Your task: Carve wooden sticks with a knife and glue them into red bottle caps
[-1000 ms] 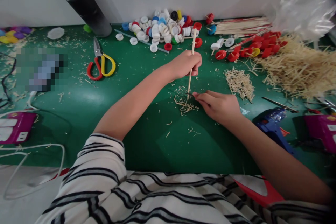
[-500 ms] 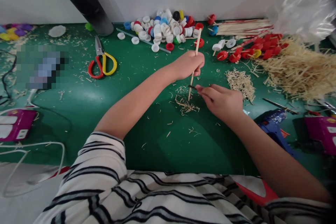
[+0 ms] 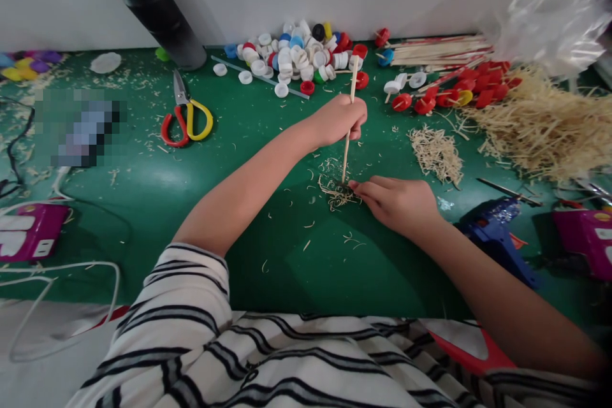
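Observation:
My left hand (image 3: pixel 338 119) is closed round a thin wooden stick (image 3: pixel 345 152), held nearly upright with its lower tip on the green table (image 3: pixel 268 140). My right hand (image 3: pixel 396 202) lies just right of that tip, fingers pinched on a small dark blade that barely shows. A small heap of fresh shavings (image 3: pixel 337 191) sits under the tip.
Red and yellow scissors (image 3: pixel 186 120) lie to the left. Several bottle caps (image 3: pixel 296 54) are piled at the back, with sticks (image 3: pixel 437 50) and capped sticks (image 3: pixel 454 90) beside them. A large shavings pile (image 3: pixel 540 127) and a blue glue gun (image 3: pixel 495 233) lie right.
My right hand moved up along the stick half a second ago and has come back down to the tip. The stick tilted slightly and is near upright again.

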Tool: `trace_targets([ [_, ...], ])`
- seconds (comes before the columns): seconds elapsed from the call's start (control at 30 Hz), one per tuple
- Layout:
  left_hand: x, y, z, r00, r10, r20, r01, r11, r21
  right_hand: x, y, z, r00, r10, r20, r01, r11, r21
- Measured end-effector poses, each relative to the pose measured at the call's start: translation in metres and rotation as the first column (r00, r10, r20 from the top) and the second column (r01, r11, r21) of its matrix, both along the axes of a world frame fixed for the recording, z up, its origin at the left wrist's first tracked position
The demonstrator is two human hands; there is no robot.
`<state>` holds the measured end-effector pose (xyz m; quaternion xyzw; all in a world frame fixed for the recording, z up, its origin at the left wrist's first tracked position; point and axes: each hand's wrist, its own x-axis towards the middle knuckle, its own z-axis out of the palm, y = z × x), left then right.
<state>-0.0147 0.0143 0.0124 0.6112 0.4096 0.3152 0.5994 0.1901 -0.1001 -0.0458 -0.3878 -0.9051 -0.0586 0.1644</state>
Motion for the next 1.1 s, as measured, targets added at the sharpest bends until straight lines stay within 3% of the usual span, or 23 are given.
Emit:
trace_targets([
  [0.23,0.002,-0.001,0.001,1.0,0.017,-0.022,-0.015,0.999,0.051,-0.011,0.016,0.009,0.985,-0.158,-0.069,0.158,0.987,-0.004],
  [0.43,0.003,0.0,-0.003,0.999,0.038,-0.015,-0.037,0.998,0.056,-0.006,0.01,0.004,0.993,-0.107,-0.043,0.103,0.991,-0.083],
  [0.63,0.002,0.001,-0.004,1.0,0.02,-0.012,-0.018,0.995,0.094,0.0,0.0,0.001,0.997,-0.055,0.046,0.058,0.996,-0.074],
  [0.9,0.0,0.001,-0.007,0.999,0.002,-0.033,0.002,0.992,0.126,-0.006,0.011,0.009,0.992,-0.124,-0.035,0.123,0.992,-0.028],
  [1.1,0.001,0.0,-0.005,0.999,0.005,-0.038,0.0,0.994,0.113,-0.004,0.01,0.01,0.994,-0.095,-0.056,0.092,0.995,-0.045],
])
